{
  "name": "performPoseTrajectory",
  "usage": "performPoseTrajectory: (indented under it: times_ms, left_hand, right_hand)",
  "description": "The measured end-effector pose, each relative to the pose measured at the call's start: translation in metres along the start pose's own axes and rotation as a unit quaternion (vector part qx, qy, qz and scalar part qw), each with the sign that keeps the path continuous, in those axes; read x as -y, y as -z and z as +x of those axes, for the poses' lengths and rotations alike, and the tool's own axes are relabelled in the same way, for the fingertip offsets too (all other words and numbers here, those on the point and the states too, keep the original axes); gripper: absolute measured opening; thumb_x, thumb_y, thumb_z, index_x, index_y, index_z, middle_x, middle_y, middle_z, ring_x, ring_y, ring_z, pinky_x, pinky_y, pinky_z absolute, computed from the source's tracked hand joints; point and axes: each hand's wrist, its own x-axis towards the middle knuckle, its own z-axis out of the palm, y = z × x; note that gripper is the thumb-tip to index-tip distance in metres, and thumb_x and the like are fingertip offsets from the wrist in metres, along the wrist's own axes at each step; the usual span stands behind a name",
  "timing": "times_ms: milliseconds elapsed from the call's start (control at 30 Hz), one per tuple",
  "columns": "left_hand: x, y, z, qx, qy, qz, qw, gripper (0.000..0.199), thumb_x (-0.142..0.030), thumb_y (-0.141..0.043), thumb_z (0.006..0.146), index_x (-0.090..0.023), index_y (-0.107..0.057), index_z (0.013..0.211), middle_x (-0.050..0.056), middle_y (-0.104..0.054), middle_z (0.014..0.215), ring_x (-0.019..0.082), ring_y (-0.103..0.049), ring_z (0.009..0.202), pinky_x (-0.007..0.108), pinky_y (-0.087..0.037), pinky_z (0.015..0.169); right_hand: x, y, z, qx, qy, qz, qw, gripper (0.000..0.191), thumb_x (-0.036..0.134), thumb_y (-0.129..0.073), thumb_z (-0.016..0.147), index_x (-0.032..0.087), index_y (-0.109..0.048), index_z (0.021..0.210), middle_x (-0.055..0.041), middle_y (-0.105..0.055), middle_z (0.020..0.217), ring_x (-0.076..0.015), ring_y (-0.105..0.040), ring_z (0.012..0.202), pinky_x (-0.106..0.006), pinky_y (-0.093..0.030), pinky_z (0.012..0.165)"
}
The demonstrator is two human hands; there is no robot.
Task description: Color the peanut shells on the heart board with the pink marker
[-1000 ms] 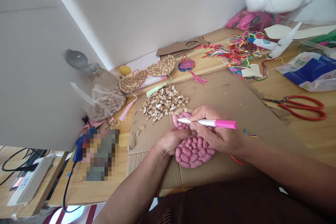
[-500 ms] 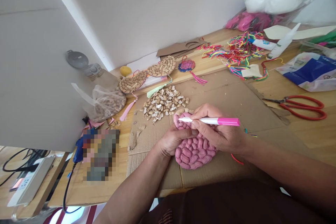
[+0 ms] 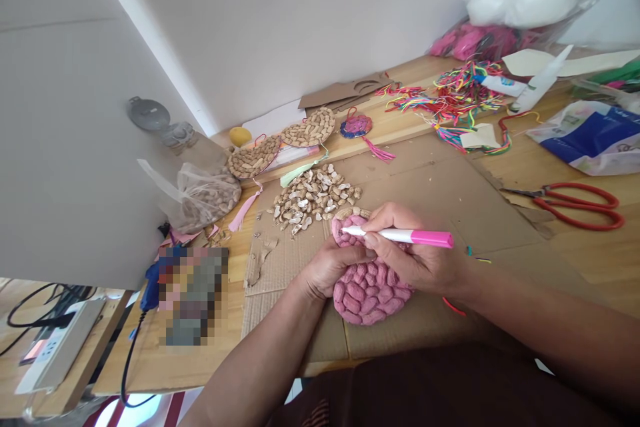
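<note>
1. The cardboard sheet [image 3: 425,173] lies in front of you; over its near middle is the peanut-covered piece [image 3: 371,297], mostly pink, though whether it rests on the sheet or is lifted is hard to tell
2. Your left hand [image 3: 327,270] grips this piece about midway along its left side, thumb laid across the front, the other fingers closed and mostly hidden
3. Your right hand [image 3: 417,253] pinches a white marker [image 3: 397,235] with a pink end, thumb and forefinger closed on the barrel
4. The tip points left, at or just above a pink shell in the piece's upper part; contact is too small to confirm
5. You seem to be inking shells: use short, light strokes and reach into the grooves, where bare patches could hide
6. Tan shells [image 3: 361,211] show along its upper edge; turning the piece should give a better angle than twisting your wrist
7. On the cardboard's far left sits a heap of broken peanut shells [image 3: 317,197]; red-handled scissors [image 3: 583,204] lie by its right edge, well apart from your 2 hands
</note>
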Motion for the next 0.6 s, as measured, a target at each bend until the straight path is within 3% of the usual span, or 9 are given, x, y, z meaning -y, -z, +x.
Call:
performPoseTrajectory:
  times_ms: [267, 467, 600]
  left_hand:
    - [0.004, 0.007, 0.003, -0.062, -0.022, -0.017, 0.998, 0.038, -0.016, -0.092, 0.056, -0.013, -0.072, 0.089, 0.004, -0.075, 0.08, 0.021, -0.071, 0.075, 0.035, -0.051, 0.082]
    - [0.002, 0.002, 0.001, -0.046, -0.027, -0.005, 0.999, 0.039, -0.019, -0.091, 0.058, -0.013, -0.071, 0.091, 0.005, -0.075, 0.084, 0.023, -0.071, 0.08, 0.036, -0.051, 0.086]
    - [0.0, -0.003, -0.001, -0.018, -0.012, 0.016, 1.0, 0.036, -0.021, -0.09, 0.061, -0.014, -0.07, 0.09, 0.006, -0.074, 0.082, 0.027, -0.072, 0.087, 0.041, -0.05, 0.091]
  right_hand:
    - [-0.003, -0.001, -0.001, 0.02, 0.046, 0.014, 0.999, 0.015, 0.015, -0.061, 0.091, 0.023, -0.061, 0.103, -0.0048, -0.065, 0.093, -0.0223, -0.064, 0.09, -0.039, -0.052, 0.082]
    - [-0.002, -0.001, 0.002, 0.026, 0.036, 0.02, 0.999, 0.014, 0.013, -0.06, 0.092, 0.021, -0.062, 0.103, -0.0041, -0.067, 0.096, -0.0194, -0.065, 0.092, -0.035, -0.052, 0.084]
    - [-0.001, -0.001, 0.002, -0.007, 0.014, 0.007, 1.0, 0.013, 0.015, -0.059, 0.094, 0.02, -0.062, 0.106, -0.0045, -0.067, 0.096, -0.0181, -0.066, 0.091, -0.032, -0.052, 0.082]
